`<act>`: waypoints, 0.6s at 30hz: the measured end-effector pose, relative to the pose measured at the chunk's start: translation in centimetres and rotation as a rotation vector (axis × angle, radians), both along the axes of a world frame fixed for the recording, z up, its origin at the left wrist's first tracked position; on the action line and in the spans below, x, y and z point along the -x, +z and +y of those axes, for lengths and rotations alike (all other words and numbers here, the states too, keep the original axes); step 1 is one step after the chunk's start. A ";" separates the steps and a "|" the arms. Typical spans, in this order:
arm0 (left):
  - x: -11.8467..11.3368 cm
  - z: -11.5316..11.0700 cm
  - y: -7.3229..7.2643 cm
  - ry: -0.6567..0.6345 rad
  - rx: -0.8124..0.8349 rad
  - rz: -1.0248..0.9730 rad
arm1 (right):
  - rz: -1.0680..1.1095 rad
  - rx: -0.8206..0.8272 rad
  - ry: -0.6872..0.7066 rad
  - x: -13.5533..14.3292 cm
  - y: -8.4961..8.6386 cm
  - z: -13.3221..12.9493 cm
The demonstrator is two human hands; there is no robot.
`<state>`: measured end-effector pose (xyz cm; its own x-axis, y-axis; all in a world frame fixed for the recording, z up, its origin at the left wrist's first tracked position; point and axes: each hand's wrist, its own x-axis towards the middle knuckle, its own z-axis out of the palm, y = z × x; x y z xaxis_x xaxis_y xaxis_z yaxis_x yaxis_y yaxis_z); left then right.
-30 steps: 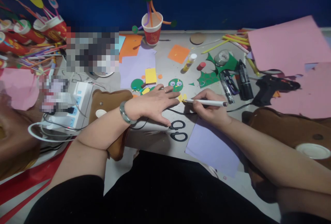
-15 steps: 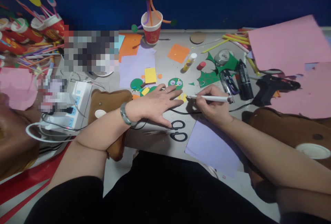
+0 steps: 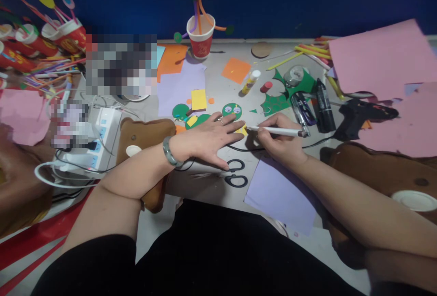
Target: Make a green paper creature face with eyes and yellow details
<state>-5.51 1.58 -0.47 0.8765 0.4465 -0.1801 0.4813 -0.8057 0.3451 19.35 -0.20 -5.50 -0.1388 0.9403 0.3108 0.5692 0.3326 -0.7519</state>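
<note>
My right hand (image 3: 282, 139) is closed round a white pen (image 3: 282, 130), its tip at a small yellow paper piece (image 3: 242, 129) on the table. My left hand (image 3: 211, 139) lies with fingers spread, its fingertips at that yellow piece and partly covering it. Just beyond the fingers rests a green paper circle with a face (image 3: 231, 111). Black-handled scissors (image 3: 236, 180) lie by my left thumb, their blades toward the left. Near my left knuckles are green paper circles (image 3: 180, 111) and a yellow rectangle (image 3: 199, 99).
A glue stick (image 3: 251, 82) stands beyond the hands, its red cap (image 3: 266, 87) beside it. At right are black markers (image 3: 323, 107), a glue gun (image 3: 365, 116) and pink paper (image 3: 378, 59). A power strip (image 3: 105, 139) sits left; a red paper cup (image 3: 200, 43) stands at the back.
My left hand has shifted slightly to the right, covering more of the yellow piece. My right hand moves the pen a little, its tip staying at the yellow paper.
</note>
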 end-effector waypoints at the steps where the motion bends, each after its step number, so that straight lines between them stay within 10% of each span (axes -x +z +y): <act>1: 0.0 0.0 0.0 -0.001 -0.004 -0.002 | -0.003 -0.010 0.004 0.0 0.0 0.0; 18: 0.0 0.2 -0.2 0.007 0.014 -0.008 | -0.017 -0.001 0.015 -0.2 -0.3 0.1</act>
<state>-5.51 1.75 -0.67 0.8747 0.4505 -0.1790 0.4843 -0.7972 0.3604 19.53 -0.15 -5.77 -0.1579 0.9379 0.3088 0.5772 0.3414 -0.7418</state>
